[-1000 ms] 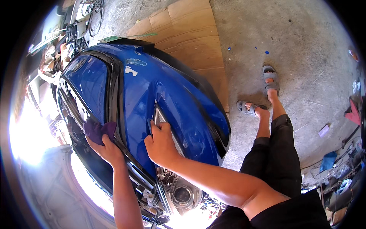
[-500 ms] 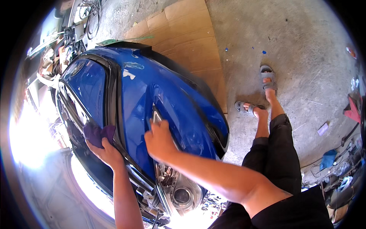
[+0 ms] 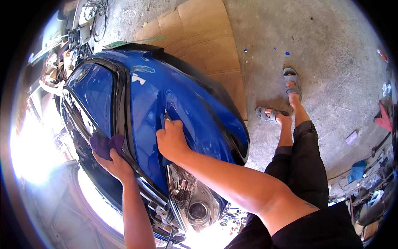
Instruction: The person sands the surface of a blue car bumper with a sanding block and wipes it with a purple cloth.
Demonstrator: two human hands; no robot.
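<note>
A glossy blue car bumper with black trim stands on edge in front of me, a headlight at its lower end. My left hand presses a purple cloth against the black grille edge on the bumper's left side. My right hand rests on the blue face, fingers closed around a small grey flat tool whose tip touches the paint. White scuff marks show higher up on the blue surface.
Flattened cardboard lies on the concrete floor behind the bumper. My sandalled feet stand to the right. Clutter of parts and cables fills the upper left; rags and debris lie at the right edge. Strong glare at lower left.
Both hands have stayed on the bumper. My right hand has slid slightly down and right with the tool; my left hand with the cloth holds its place.
</note>
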